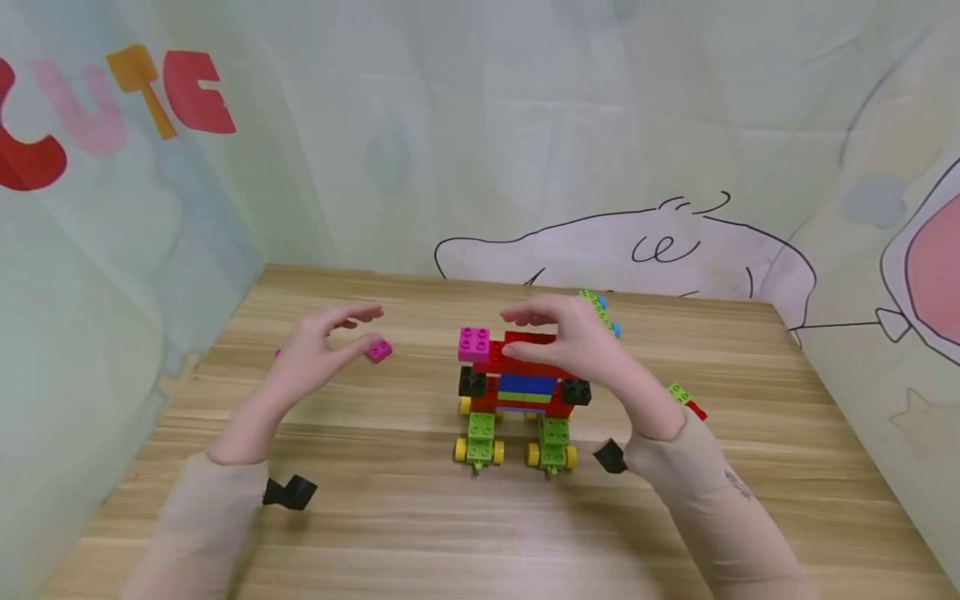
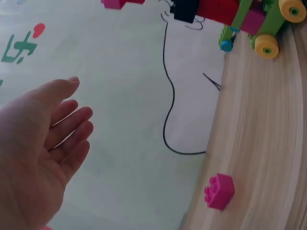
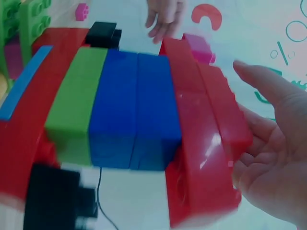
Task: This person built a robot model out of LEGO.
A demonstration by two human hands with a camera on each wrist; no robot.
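Note:
A toy-brick build stands on yellow-wheeled green bases [image 1: 480, 429], with blue bricks [image 1: 527, 385] in its middle. Red bricks [image 3: 204, 129] form its top, and a pink brick [image 1: 474, 343] sits at the top's left end. My right hand [image 1: 573, 337] is at the red top, thumb extended and fingers loosely bent, gripping nothing; it overlaps the red bricks in the head view. To the left, my left hand [image 1: 318, 354] hovers over the table, palm bare and fingers relaxed in the left wrist view. Near its thumb in the head view lies a loose pink brick [image 1: 380, 351].
Behind my right hand lies a green piece with blue wheels [image 1: 596, 310]. A small green and red piece [image 1: 686, 400] is on the table's right side. Black bricks [image 1: 471, 382] jut from the build. Printed cloth walls [image 1: 465, 150] enclose the wooden table [image 1: 390, 517].

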